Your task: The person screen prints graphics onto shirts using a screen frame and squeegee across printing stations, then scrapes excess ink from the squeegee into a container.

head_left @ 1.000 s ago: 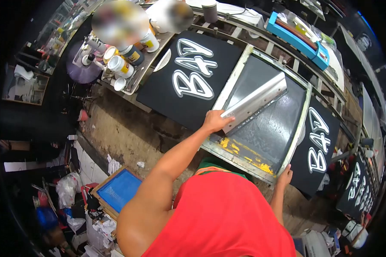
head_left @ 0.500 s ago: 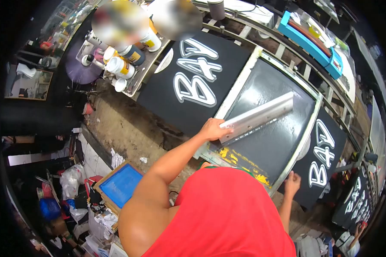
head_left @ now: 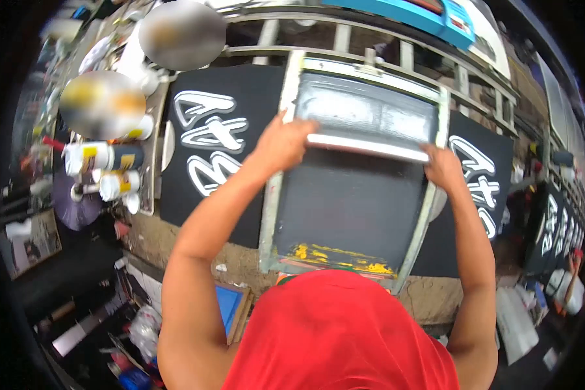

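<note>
A long metal-bodied squeegee [head_left: 368, 147] lies crosswise over the dark mesh [head_left: 351, 208] of a screen printing frame [head_left: 272, 205]. My left hand [head_left: 285, 144] grips the squeegee's left end, and my right hand [head_left: 443, 168] is closed around its right end. Above the blade, wet ink [head_left: 370, 110] shines on the mesh. Yellow smears [head_left: 377, 267] mark the near end of the screen. On either side lie black fabric pieces, one at left [head_left: 240, 221] and one at right [head_left: 465, 253], both with white lettering. Whatever lies under the screen is hidden.
Ink tubs [head_left: 119, 185] and bottles crowd a side stand at left. Metal rails [head_left: 341, 38] run behind the frame, with a blue tray [head_left: 435, 23] beyond. A blue-meshed screen [head_left: 229, 305] leans low at left. Another person [head_left: 567, 286] is at far right.
The squeegee has turned from a slant to straight across the screen, toward its far end. My right hand has come up from the frame's side onto it. The view has rotated.
</note>
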Available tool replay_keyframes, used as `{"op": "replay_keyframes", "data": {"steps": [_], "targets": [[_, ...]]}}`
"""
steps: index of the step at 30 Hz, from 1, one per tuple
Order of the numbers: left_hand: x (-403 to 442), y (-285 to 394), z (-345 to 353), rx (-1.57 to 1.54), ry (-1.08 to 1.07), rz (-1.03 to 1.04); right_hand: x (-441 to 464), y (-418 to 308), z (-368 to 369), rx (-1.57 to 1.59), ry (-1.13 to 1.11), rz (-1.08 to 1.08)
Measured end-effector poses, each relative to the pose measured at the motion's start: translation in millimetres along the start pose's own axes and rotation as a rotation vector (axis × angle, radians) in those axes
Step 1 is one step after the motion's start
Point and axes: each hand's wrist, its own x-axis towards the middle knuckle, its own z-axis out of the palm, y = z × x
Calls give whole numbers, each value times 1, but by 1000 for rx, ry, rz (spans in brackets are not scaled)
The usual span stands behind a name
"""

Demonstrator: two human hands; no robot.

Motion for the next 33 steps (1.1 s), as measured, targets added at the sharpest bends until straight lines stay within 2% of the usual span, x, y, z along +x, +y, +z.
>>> {"op": "replay_keyframes", "data": {"steps": [1, 2, 3, 4, 5, 6, 7, 8, 9, 10, 11, 12, 13, 14, 15, 17, 18, 20, 21, 22, 23, 25, 26, 27, 28, 29, 30, 33], "targets": [[32, -3, -7, 66, -204, -103, 17, 7, -4, -21, 43, 26], [56, -16, 4, 101, -144, -98, 37, 20, 2, 6, 116, 31], [82, -25, 0, 133, -198, -101, 56, 24, -4, -43, 120, 71], [103, -37, 9, 138, -157, -112, 73, 36, 1, -51, 182, 56], [120, -46, 18, 150, -153, -136, 89, 45, 1, -58, 156, 118], [132, -47, 20, 164, -244, -207, 103, 45, 3, -57, 127, 156], [134, -52, 26, 205, -198, -158, 107, 44, 4, -40, 160, 152], [130, -47, 28, 234, -244, -235, 105, 49, 8, -16, 192, 134], [113, -38, 26, 219, -206, -267, 97, 53, 23, -54, 159, 127], [96, -21, 18, 241, -315, -284, 83, 54, 37, -95, 137, 121], [68, -9, 22, 246, -303, -303, 56, 47, 43, -84, 90, 64], [30, 8, 23, 192, -267, -296, 16, 31, 54, 18, 104, 106], [-17, 28, 33, 174, -182, -283, -28, 3, 55, 0, 21, 119], [-61, 51, 36, 117, -258, -320, -80, -14, 73, -9, 59, 85], [-114, 73, 42, 91, -150, -282, -128, -37, 87, 41, -8, 143], [-202, 119, 35, 5, -243, -272, -223, -72, 119, 35, 34, 63], [-231, 131, 34, -34, -255, -257, -247, -96, 109, 117, -203, 173], [-235, 131, 24, -74, -331, -259, -268, -108, 117, 158, -125, 155], [-236, 134, 20, -116, -407, -259, -263, -100, 118, 144, -55, 97], [-218, 122, 25, -35, -350, -237, -246, -101, 109, 128, 20, 38], [-187, 100, 36, 44, -294, -210, -208, -90, 101, 101, 53, 87], [-101, 49, 46, 156, -183, -205, -116, -47, 92, 97, 61, 178], [-54, 23, 44, 167, -138, -186, -62, -34, 71, -49, 185, 60], [-1, 5, 29, 68, -210, -343, -14, -10, 67, -37, 187, 127], [40, -19, 39, 166, -114, -258, 28, -3, 42, -70, 161, 165], [74, -31, 38, 172, -109, -277, 65, 19, 39, -18, 313, 78], [98, -38, 31, 190, -101, -308, 93, 36, 36, -39, 279, 114], [92, -39, 36, 179, -95, -275, 82, 28, 26, -21, 182, 183]]}}
